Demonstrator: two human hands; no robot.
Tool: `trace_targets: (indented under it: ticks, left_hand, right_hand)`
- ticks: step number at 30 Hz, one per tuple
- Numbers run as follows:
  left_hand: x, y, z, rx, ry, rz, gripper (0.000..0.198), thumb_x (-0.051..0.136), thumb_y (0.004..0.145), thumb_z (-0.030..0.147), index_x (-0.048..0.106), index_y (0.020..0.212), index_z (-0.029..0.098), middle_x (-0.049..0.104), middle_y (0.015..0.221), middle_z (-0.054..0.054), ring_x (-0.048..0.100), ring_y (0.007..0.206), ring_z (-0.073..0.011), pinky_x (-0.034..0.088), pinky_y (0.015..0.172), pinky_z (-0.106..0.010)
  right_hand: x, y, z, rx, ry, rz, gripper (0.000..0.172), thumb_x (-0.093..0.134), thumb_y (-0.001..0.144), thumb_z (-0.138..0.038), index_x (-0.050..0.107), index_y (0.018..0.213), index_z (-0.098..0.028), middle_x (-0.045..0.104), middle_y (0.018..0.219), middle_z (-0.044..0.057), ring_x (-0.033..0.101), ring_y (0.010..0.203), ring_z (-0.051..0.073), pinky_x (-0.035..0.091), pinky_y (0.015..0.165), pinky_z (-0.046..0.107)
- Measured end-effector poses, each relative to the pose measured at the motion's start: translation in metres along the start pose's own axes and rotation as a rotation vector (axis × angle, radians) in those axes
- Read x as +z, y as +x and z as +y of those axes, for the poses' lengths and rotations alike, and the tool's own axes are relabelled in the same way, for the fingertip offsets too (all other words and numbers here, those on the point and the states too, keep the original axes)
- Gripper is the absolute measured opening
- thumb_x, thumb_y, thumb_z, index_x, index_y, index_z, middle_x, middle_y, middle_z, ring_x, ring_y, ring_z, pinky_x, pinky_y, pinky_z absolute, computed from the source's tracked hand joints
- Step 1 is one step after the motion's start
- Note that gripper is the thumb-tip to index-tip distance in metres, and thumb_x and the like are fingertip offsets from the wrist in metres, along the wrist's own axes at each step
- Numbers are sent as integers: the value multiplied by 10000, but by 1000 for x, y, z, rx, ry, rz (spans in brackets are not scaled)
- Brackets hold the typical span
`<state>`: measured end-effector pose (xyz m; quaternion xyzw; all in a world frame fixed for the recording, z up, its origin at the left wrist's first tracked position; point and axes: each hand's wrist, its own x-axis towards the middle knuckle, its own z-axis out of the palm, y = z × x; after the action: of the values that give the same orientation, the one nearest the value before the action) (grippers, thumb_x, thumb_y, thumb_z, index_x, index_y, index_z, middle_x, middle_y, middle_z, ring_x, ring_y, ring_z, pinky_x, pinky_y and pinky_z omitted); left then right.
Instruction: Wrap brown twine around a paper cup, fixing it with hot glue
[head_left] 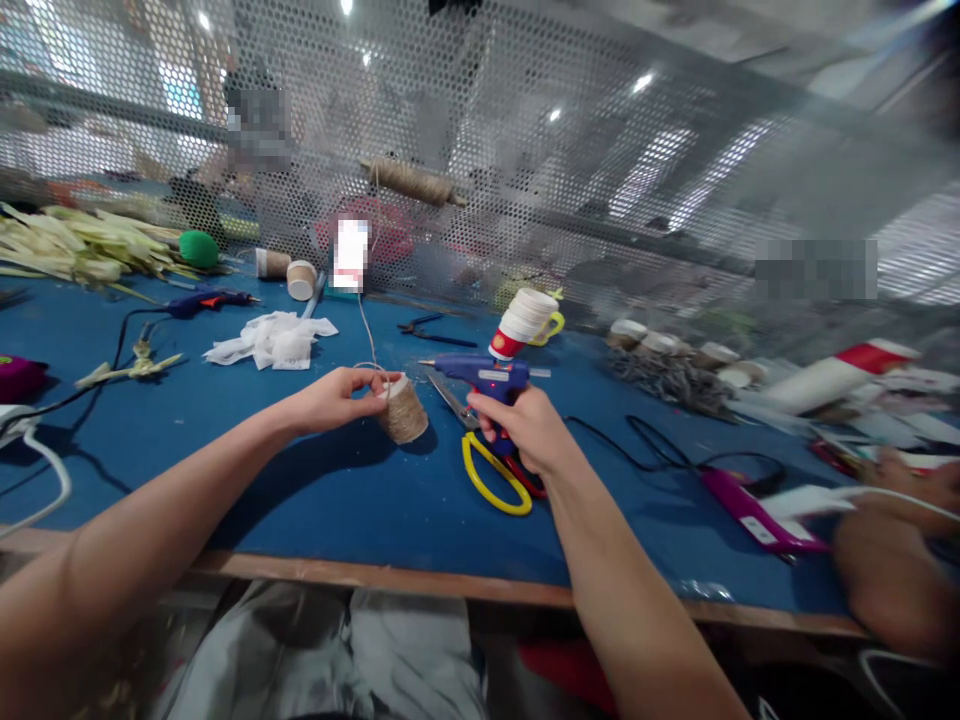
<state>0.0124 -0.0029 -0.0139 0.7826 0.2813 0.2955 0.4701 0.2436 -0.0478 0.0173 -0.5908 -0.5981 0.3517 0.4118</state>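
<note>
My left hand [346,397] pinches the rim of a small paper cup [403,411] wrapped in brown twine, which is tilted above the blue table. A strand of twine [367,322] runs from the cup up toward a twine spool [416,182] on the mesh panel. In my right hand [521,425] is a blue hot glue gun [480,372], fingers wrapped round its handle, its nozzle pointing left toward the cup but apart from it. Yellow-handled scissors [495,482] lie beneath the glue gun, partly hidden by my right hand. Behind the gun stands a leaning stack of paper cups [523,322].
A white cloth [274,340], wrapped cups [301,280], another glue gun [211,302] and pliers [435,330] lie at the back left. A purple power strip [761,512] with cords lies on the right, near another person's arm [896,570]. A perforated metal panel [510,120] bounds the table.
</note>
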Motion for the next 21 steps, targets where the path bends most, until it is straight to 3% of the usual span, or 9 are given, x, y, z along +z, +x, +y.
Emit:
trace_targets:
  ticks: [3,6,14,17,21]
  left_hand:
    - [0,0,1,9,14,5,130,480,746,270,468,677,160,515,1182,-127,369,1198,-205,333,914,-331]
    - [1,-1,4,17,37,2,142,472,752,274,455,667,161,520,1175,-130,370,1198,-207,336,908,-327]
    - [2,-2,8,24,69,2,120,466,745,250,465,676,152,482,1221,-134,404,1165,-226,336,898,-334]
    - [2,-2,9,23,87,10,120,467,741,249,474,674,149,486,1214,-135,412,1153,-229,336,898,-337]
    - [3,-2,11,25,105,19,136,469,742,252,467,656,146,498,1198,-137,434,1126,-223,333,902,-339]
  right_hand:
    - [-12,20,8,32,-29,121,228,613,637,-351,544,673,-137,559,562,-5,491,469,84,407,440,209]
    - [-21,43,20,146,-152,185,255,574,686,-372,510,587,-146,507,484,-13,452,403,70,388,390,198]
    - [-21,74,50,221,-358,203,298,531,717,-369,482,517,-153,512,446,27,506,410,114,422,424,251]
    - [-21,74,46,179,-502,250,321,603,643,-366,441,451,-167,527,477,64,561,544,172,411,480,266]
    - [-11,66,19,17,-607,277,264,584,658,-379,508,548,-152,588,716,120,548,865,242,404,654,292]
